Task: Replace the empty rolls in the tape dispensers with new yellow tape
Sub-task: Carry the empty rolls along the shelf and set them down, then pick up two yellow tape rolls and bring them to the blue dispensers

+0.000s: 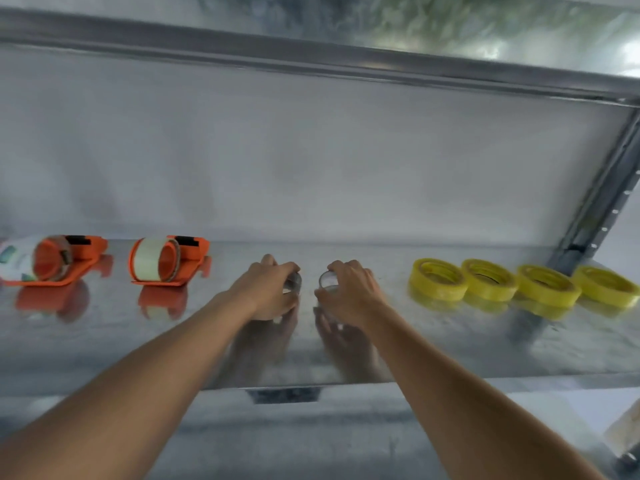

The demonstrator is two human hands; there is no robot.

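Two orange tape dispensers lie on the metal shelf [433, 344] at the left: the far-left dispenser [59, 261] has an orange hub, and the second dispenser [169, 259] carries a pale roll. Several yellow tape rolls [438, 278] lie in a row at the right. At the shelf's middle, my left hand [268, 289] grips a small grey empty roll [293, 282]. My right hand [349, 292] grips another grey empty roll [328, 280]. Both rolls are largely hidden by my fingers, close above the shelf surface.
The shelf is shiny metal with a grey back wall and an upper shelf rail [311, 60] overhead. A perforated upright post [595, 223] stands at the right, behind the yellow rolls. A white packet [15, 258] lies at the far left behind the first dispenser.
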